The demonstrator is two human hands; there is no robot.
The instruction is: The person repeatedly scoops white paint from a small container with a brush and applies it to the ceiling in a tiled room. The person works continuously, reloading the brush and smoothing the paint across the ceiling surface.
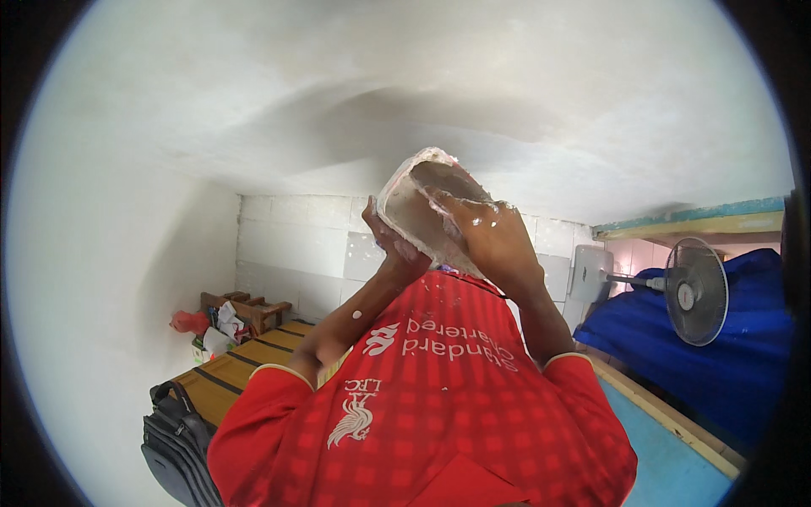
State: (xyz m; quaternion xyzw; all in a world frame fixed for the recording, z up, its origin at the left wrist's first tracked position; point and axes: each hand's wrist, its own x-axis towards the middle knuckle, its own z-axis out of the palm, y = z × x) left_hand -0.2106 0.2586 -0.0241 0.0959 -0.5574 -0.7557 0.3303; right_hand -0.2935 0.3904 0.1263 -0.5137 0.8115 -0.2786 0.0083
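Note:
A plaster-crusted, pale tub is raised in front of my chest, tilted so that its hollow inside shows. My left hand grips its outer side from below, the thumb sticking up along the wall. At the opening is my right hand, its fingers curled and reaching inside over the right side. Whatever those fingers hold is hidden by the hand and the rim. White splashes dot the right knuckles and my left forearm.
A smooth whitish surface spans above, beside a block wall. On the right, a fan stands out before blue cloth. At left are a brown slatted piece, a black backpack and a red bag.

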